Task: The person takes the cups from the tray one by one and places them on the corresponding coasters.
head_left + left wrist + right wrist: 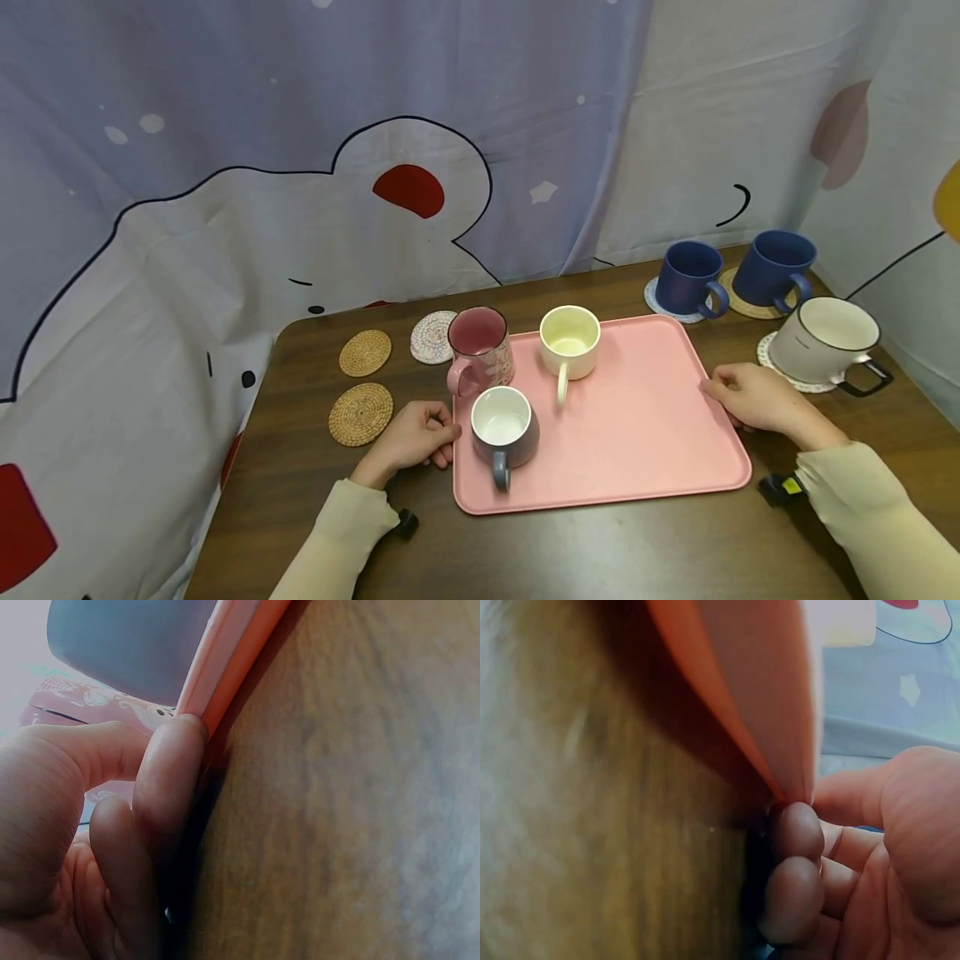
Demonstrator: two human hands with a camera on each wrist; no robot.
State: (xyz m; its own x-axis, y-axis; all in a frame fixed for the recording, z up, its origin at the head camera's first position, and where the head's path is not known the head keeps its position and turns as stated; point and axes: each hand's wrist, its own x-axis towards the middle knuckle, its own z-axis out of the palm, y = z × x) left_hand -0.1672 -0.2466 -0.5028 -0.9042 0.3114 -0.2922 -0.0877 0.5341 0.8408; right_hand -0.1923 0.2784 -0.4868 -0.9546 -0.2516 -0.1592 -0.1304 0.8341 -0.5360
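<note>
A pink tray [630, 433] lies across the middle of the table, its long side facing me. At its left edge my left hand [417, 433] pinches the rim between thumb and curled fingers. My right hand [757, 398] pinches the opposite rim, with fingertips tucked under the edge in the right wrist view. On the tray's left half are three mugs: a pink patterned mug [491, 367] in the back corner, a cream mug [581, 362] near the back edge, and a grey mug [525, 446] with a white inside close to my left hand.
Two blue mugs [678, 287] stand on coasters at the back right. Nearer, a white mug [806, 350] with a black handle sits on a pale coaster [767, 357]. Left of the tray lie two woven coasters [362, 414] and a speckled coaster [429, 337]. A printed curtain [300, 225] hangs behind.
</note>
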